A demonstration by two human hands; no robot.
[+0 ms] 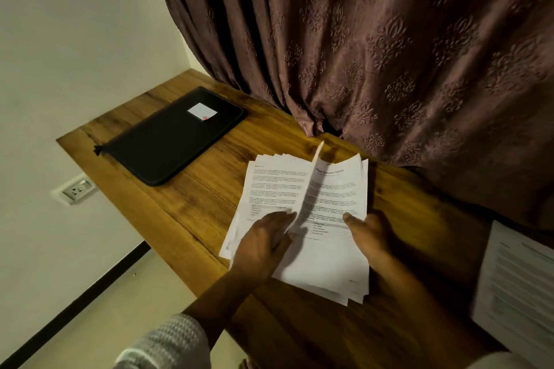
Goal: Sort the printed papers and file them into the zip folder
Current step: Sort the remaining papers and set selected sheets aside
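A fanned stack of printed papers lies on the wooden table in front of me. One sheet stands on edge in the middle of the stack, lifted upward. My left hand lies on the left part of the stack with its fingertips at the base of that raised sheet. My right hand holds the right side of the stack, thumb on top of the page. A black zip folder with a white label lies closed at the table's far left, apart from both hands.
A second pile of printed sheets sits at the right edge of the table. A brown patterned curtain hangs behind the table and touches its back edge. A wall socket is below the left table edge.
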